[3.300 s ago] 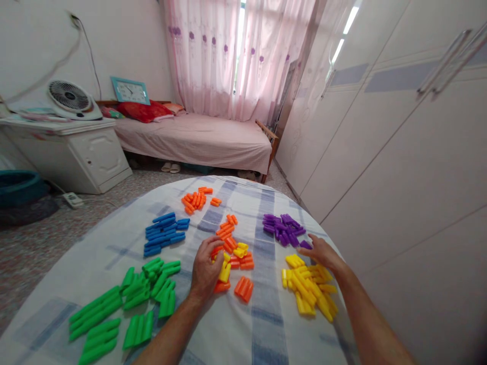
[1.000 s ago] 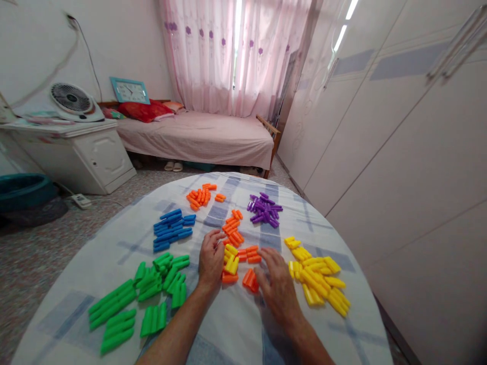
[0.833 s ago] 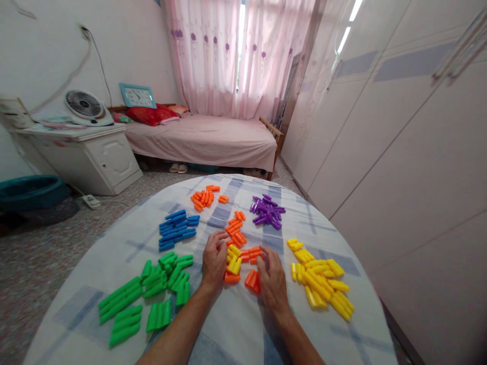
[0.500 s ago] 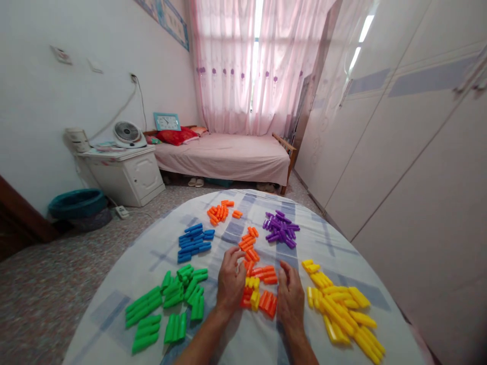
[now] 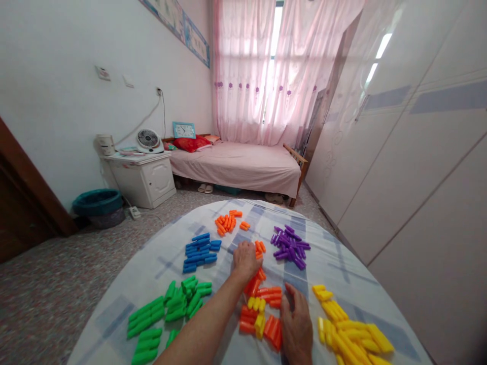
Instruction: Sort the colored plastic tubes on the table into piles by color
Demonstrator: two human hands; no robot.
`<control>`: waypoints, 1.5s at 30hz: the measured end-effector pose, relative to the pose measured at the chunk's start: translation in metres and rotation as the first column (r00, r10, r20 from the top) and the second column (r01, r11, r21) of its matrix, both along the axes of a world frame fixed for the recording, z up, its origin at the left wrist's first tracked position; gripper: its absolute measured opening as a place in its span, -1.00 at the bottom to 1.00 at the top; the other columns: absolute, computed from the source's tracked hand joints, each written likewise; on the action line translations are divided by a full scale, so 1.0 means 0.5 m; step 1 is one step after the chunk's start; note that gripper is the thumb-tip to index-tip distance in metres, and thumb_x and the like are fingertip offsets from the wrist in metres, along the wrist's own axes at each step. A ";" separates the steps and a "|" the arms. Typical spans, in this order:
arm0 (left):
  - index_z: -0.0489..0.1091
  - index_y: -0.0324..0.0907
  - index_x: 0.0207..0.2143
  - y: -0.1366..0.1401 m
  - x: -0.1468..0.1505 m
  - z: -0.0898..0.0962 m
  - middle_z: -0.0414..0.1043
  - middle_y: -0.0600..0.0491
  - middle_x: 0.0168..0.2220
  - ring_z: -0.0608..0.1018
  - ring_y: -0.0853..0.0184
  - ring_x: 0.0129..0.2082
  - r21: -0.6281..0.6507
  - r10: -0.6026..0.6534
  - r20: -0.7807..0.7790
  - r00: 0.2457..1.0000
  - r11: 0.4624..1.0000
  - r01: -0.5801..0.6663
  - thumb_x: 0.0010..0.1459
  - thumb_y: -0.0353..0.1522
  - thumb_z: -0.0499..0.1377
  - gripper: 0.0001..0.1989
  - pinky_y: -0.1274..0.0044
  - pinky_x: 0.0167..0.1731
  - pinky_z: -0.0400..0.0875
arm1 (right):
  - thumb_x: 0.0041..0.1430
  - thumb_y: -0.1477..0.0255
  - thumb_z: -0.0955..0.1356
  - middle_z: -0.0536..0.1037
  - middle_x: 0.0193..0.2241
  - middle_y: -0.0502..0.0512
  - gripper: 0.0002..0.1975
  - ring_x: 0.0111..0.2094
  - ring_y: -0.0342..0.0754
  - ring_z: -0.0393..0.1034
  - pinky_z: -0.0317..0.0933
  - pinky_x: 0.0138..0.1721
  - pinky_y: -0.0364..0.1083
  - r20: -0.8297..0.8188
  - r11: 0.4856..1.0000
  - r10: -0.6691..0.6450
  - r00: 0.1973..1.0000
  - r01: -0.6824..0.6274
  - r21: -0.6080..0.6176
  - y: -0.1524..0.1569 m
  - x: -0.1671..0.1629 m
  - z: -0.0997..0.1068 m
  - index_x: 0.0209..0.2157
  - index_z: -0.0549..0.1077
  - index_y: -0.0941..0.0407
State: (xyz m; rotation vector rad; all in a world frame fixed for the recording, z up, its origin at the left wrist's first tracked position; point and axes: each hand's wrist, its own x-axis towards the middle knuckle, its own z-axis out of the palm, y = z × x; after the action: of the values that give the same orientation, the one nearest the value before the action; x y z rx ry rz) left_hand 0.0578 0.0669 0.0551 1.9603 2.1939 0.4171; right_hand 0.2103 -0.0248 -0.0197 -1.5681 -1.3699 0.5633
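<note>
My left hand (image 5: pixel 246 259) reaches forward with its fingers curled down over a line of small orange plastic blocks (image 5: pixel 260 247); its fingertips and the blocks beneath are partly hidden. Close to my body, ribbed orange blocks (image 5: pixel 269 294) and yellow blocks (image 5: pixel 256 304) form a cluster, with another orange block (image 5: pixel 272 332) at its near right. My right hand (image 5: pixel 297 319) rests on the table just right of this cluster, its fingers extended and slightly apart. The right thumb side lies against or very near the orange blocks; contact is unclear.
Purple (image 5: pixel 291 246), blue (image 5: pixel 200 253), green (image 5: pixel 177 301) and yellow blocks (image 5: pixel 353 334) lie in separate piles. Farther back is a pile of orange pieces (image 5: pixel 225 223). A checked cloth covers the round table (image 5: pixel 167 263). Beyond stand a bed (image 5: pixel 236 162) and a wardrobe (image 5: pixel 411 177).
My left hand has moved forward from beside the cluster onto the line of orange blocks. My right hand stays by the cluster. The whole view has shifted slightly.
</note>
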 end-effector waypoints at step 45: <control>0.42 -0.08 -0.06 0.038 -0.106 0.040 0.39 0.05 -0.02 0.43 0.30 -0.04 0.076 -0.532 0.122 0.838 0.847 0.526 0.03 -0.42 0.19 -0.63 0.53 0.00 0.29 | 0.15 0.22 0.21 0.47 -0.09 0.15 -0.63 -0.04 0.06 0.31 0.15 0.03 0.02 -0.019 1.000 -0.014 1.000 0.014 0.019 -0.012 -0.005 0.016 -0.10 0.42 0.11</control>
State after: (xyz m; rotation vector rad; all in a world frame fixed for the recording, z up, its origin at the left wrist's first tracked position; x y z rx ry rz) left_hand 0.0046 0.0860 0.0751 2.3597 1.4735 0.4884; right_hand 0.2079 -0.0309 -0.0119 -1.5525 -1.3451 0.5538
